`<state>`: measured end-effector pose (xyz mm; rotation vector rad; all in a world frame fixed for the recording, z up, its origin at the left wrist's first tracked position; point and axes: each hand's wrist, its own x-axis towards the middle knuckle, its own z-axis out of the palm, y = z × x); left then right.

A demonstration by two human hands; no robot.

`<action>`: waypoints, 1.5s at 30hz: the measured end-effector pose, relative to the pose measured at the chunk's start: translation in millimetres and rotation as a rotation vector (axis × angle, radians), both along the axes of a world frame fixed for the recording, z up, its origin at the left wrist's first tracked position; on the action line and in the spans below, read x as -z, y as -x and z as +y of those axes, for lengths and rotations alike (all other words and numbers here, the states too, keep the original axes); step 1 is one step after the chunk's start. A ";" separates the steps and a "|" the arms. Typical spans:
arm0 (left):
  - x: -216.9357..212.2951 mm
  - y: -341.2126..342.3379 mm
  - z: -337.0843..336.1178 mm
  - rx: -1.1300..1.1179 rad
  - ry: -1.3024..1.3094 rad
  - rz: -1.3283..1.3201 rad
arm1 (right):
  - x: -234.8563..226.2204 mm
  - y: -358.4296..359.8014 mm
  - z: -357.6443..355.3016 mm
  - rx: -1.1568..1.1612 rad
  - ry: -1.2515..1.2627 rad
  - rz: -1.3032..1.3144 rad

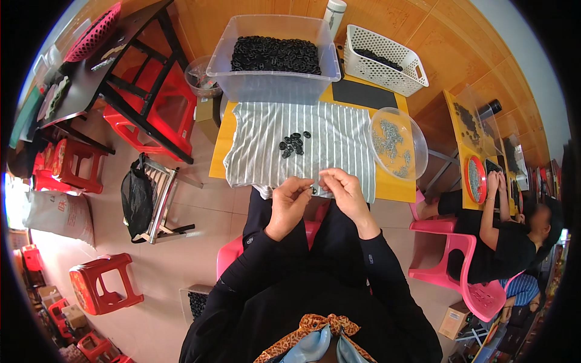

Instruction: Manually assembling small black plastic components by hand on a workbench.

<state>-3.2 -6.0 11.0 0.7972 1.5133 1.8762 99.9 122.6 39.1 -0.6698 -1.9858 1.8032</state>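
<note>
Pinching one small, dark, shiny piece point(314, 190), the bare left hand point(292, 204) has its thumb and index fingers nearly together. The bare right hand point(341, 191) curls its fingers to a narrow gap; whether they grip anything cannot be told. Judged from the layout, work on this piece is under way, with much stock left: a loose cluster of glossy black oval pieces point(293, 145) lies on the grey-and-white striped cloth point(254, 136), and a translucent rectangular plastic bin point(272, 85) holds many more. Whether the cluster is finished cannot be determined. A round clear plastic tub point(419, 140) of small silvery parts point(388, 140) stands at the right of the yellow wooden counter point(219, 158). The pinched piece sits at the left fingertips, just beside the right; the cluster lies beyond both hands, untouched.
</note>
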 end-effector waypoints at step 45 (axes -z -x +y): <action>-3.0 29.0 -7.8 0.186 -0.056 -0.444 | 18.8 58.2 7.7 -0.026 -0.002 0.108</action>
